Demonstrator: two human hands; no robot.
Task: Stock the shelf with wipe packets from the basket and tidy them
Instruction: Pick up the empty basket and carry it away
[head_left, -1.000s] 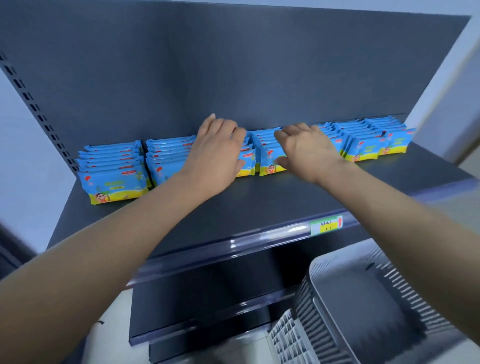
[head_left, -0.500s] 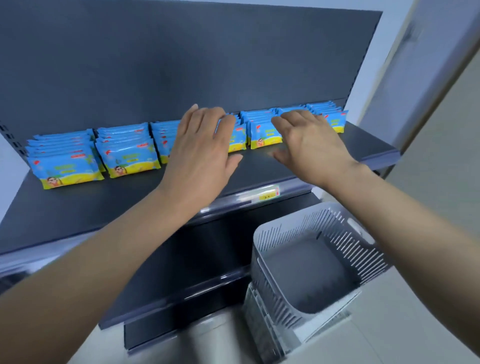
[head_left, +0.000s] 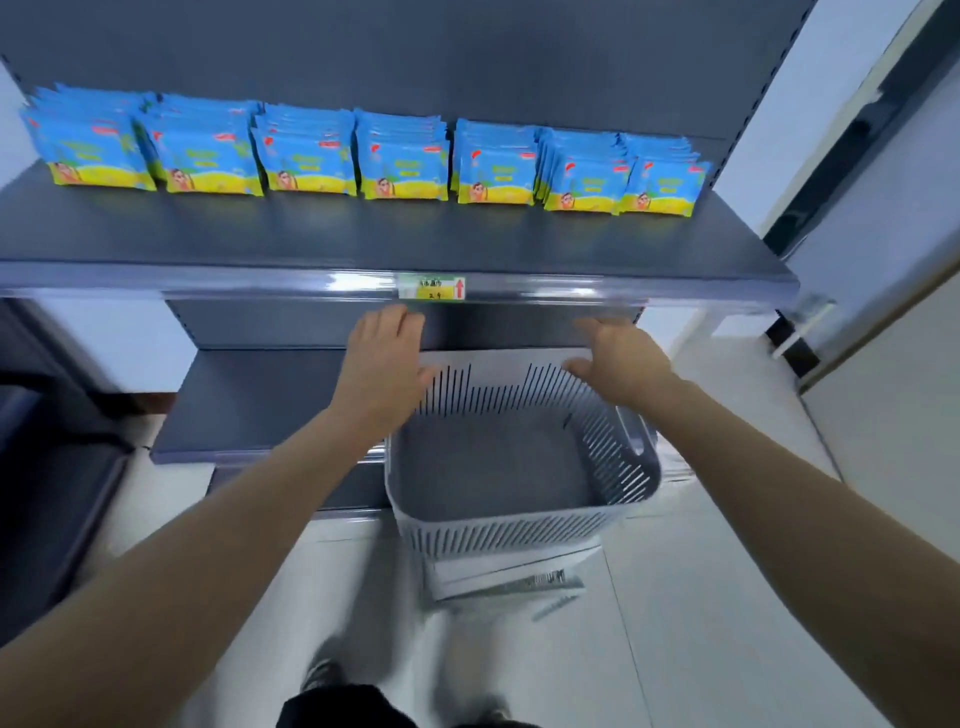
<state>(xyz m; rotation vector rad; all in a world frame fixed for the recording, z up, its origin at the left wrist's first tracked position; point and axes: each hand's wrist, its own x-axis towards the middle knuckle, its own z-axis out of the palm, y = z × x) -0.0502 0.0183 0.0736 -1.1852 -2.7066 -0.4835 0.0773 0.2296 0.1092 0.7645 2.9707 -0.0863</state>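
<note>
The wipe packets (head_left: 400, 161) stand in seven upright files along the back edge of the shelf (head_left: 363, 239), faces forward. They run from its left end almost to the right corner, and the last two files on the right overlap slightly. Set that deep, they leave the front strip bare down to the lip, where the price tag (head_left: 431, 287) sits near the middle. The uniform facing suggests the row has been squared up for display.

Below the lip, both hands hang over the basket (head_left: 519, 525), which stands on the floor (head_left: 701, 597) against the front edge of the lower shelf (head_left: 260, 395). The left hand (head_left: 382, 358) is over the basket's far left corner and the right hand (head_left: 621, 358) over its far right corner. Each is spread loosely, palm down and holding nothing. Blur hides whether either touches the rim.

No packet shows in the basket's grey bottom, so stocking looks complete. The hands sit a basket-width apart, probably to lift it by its sides.
</note>
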